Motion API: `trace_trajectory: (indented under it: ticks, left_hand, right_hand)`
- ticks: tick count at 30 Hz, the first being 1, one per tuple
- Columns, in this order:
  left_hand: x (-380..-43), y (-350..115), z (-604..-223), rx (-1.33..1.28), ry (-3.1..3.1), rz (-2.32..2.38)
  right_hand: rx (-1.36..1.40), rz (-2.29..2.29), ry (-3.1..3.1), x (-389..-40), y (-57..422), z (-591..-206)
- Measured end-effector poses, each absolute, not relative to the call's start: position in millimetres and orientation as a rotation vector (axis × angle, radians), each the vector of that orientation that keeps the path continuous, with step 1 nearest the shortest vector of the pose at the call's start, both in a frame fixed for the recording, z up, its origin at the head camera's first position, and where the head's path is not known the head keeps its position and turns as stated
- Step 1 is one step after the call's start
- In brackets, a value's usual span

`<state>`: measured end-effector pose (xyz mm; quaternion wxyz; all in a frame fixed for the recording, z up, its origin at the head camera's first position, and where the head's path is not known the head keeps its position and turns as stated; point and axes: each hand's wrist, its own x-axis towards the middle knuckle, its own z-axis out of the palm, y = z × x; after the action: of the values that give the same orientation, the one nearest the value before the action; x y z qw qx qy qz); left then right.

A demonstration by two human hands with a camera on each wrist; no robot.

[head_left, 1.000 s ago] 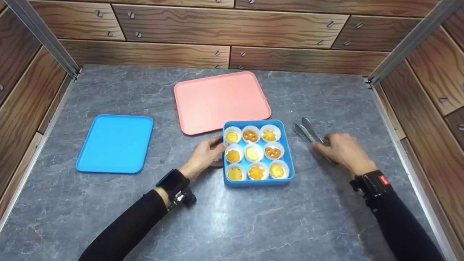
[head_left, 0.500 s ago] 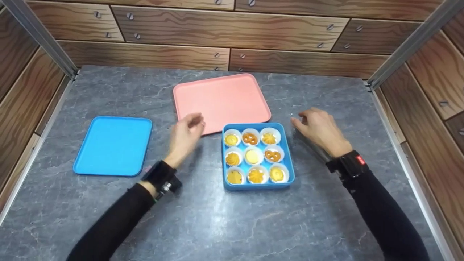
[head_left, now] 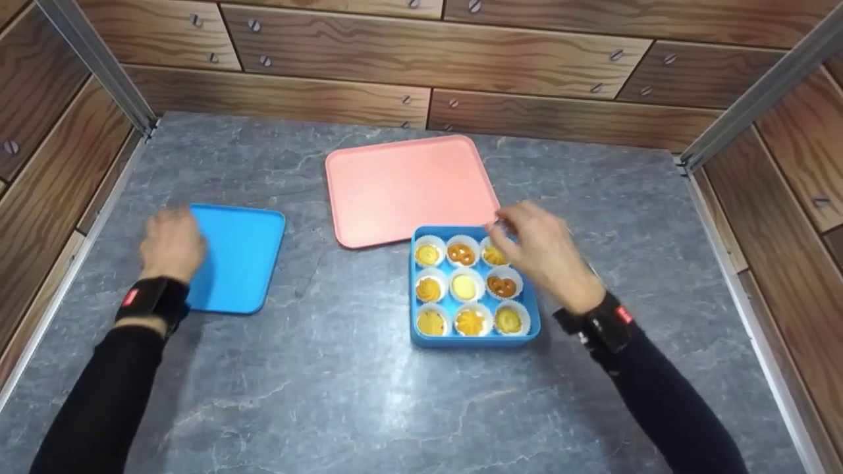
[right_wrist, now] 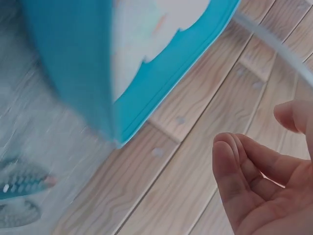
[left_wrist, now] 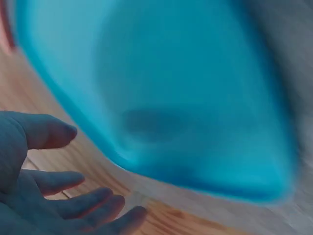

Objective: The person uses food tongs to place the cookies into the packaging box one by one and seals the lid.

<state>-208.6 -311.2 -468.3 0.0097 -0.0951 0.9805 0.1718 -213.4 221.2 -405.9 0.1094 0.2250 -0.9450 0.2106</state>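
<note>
My left hand (head_left: 172, 243) is over the left edge of a flat blue lid (head_left: 244, 260) with rounded corners. Its spread fingers (left_wrist: 93, 200) hold nothing beside the lid's rim in the left wrist view. A blue square box (head_left: 474, 341), right of centre, carries several pastries in white paper cups (head_left: 463, 286). Over its back right corner hovers my right hand (head_left: 543, 257), fingers loosely bent and empty, hiding part of that corner. In the right wrist view, the ridged metal ends of tongs (right_wrist: 19, 214) show at lower left; the right arm mostly hides them in the head view.
A pink tray (head_left: 408, 191) lies behind the box, its front right corner close to the box's back rim. The grey marbled tabletop (head_left: 316, 382) is bounded by wood-patterned walls (head_left: 342, 99) at the back and sides.
My left hand has left the box's side and swung left to the lid. The right hand has let go of the tongs and moved left over the box's corner.
</note>
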Motion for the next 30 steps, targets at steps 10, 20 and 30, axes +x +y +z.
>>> trace_trajectory:
  ticks: [10, 20, 30]
  left_hand:
    - [-196, -341, -491, -0.467, 2.907, 0.501]
    - [-207, -339, -466, -0.331, 2.790, 0.501]
    - [-196, -316, -441, -0.405, 2.767, 1.074]
  right_hand:
    - [0.842, 0.641, -2.664, -187, 200, -411]
    - [0.826, 0.638, -2.635, -186, 200, -409]
    - [0.756, 0.690, -2.702, -185, 198, -411]
